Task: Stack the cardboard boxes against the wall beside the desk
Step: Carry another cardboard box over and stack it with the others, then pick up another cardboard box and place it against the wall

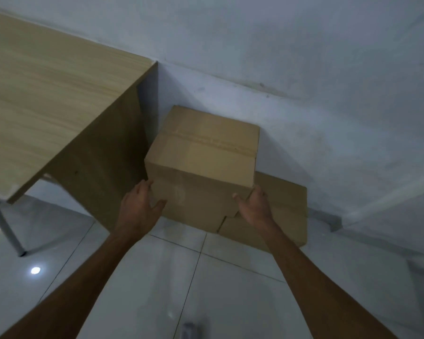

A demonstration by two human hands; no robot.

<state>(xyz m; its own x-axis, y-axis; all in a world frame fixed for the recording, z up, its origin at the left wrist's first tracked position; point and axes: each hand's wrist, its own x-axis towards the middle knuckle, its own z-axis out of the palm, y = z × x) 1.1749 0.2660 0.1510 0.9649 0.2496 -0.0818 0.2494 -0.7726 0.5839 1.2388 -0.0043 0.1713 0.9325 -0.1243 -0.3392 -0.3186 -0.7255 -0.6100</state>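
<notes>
A taped brown cardboard box is the upper one, close to the white wall and right beside the desk's side panel. My left hand grips its lower left corner, thumb on the front face. My right hand holds its lower right corner the same way. Beneath and to the right lies a wider, flatter cardboard box on the floor against the wall. Whether the upper box rests fully on the lower one is hidden by my hands.
The light wooden desk fills the upper left, with a metal leg at the left. Glossy grey floor tiles spread below. A small blurred dark object lies at the bottom edge.
</notes>
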